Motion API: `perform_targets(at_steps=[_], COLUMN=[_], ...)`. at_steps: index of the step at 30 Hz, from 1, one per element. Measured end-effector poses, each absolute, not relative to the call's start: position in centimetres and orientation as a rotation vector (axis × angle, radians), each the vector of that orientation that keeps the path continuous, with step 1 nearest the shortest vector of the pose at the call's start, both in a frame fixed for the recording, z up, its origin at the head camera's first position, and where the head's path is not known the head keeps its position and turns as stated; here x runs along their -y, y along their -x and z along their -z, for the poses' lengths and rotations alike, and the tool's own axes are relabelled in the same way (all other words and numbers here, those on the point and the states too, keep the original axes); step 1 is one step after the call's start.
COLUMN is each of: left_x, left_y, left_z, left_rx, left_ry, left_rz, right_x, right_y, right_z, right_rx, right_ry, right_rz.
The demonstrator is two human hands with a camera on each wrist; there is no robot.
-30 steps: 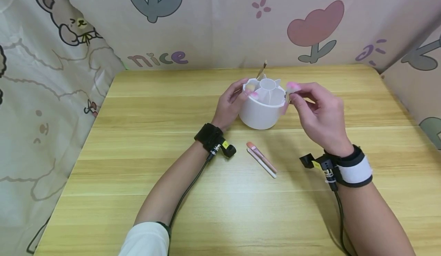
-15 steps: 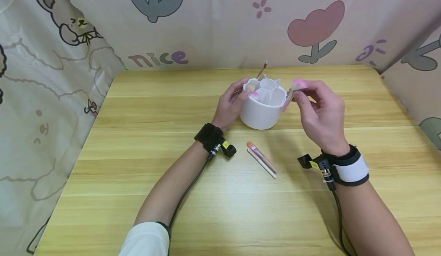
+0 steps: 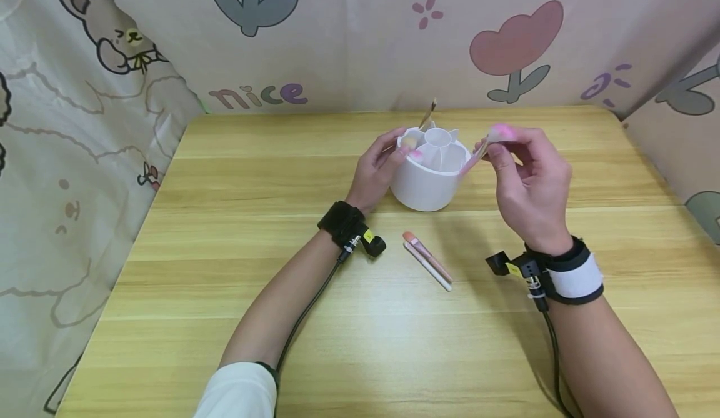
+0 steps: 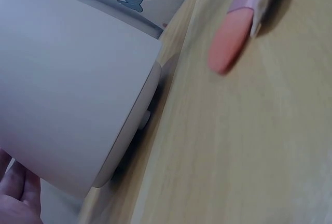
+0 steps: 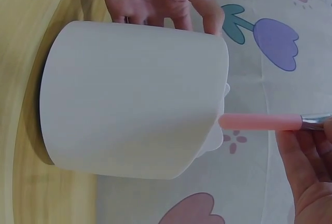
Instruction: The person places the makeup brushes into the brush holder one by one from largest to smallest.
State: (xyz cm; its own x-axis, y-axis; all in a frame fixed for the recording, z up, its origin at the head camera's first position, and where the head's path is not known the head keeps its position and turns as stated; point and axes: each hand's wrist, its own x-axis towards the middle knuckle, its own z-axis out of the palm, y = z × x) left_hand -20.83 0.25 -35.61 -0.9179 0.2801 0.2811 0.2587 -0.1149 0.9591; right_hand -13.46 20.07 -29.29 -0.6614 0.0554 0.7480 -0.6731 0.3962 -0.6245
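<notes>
My left hand (image 3: 378, 171) grips the left side of a white round brush holder (image 3: 424, 190) with inner dividers, thumb near the rim. Inside it, a thin brush (image 3: 427, 115) leans at the back; a pale tip and a pink tip show near my thumb. My right hand (image 3: 531, 187) pinches a makeup brush (image 5: 259, 121) near its metal collar. Its pink-and-white bristles point up and right, and its pink handle slants down to the holder's right rim. Whether the handle touches the rim, I cannot tell. The holder's wall (image 4: 72, 79) fills much of the left wrist view.
In front of the holder, a peach-tipped brush (image 3: 429, 258) and a slim white stick (image 3: 426, 267) lie side by side on the wooden table (image 3: 225, 280). A printed curtain (image 3: 349, 49) hangs behind the table. Cables run along both forearms.
My right hand has shifted slightly right and up, and the pink-handled brush has tilted from near upright to a slant beside the rim. The left hand and holder have stayed in place.
</notes>
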Motion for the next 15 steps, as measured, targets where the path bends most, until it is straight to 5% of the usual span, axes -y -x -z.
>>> perform_targets(at_steps=[15], left_x=[-0.25], left_y=[20.75], left_z=[35.67], left_rx=[-2.078], left_ry=[-0.619], left_rz=[-2.251], right_x=[-20.14], right_y=[14.11], right_z=[30.13], right_rx=[1.917], right_ry=[-0.516], right_rz=[-1.341])
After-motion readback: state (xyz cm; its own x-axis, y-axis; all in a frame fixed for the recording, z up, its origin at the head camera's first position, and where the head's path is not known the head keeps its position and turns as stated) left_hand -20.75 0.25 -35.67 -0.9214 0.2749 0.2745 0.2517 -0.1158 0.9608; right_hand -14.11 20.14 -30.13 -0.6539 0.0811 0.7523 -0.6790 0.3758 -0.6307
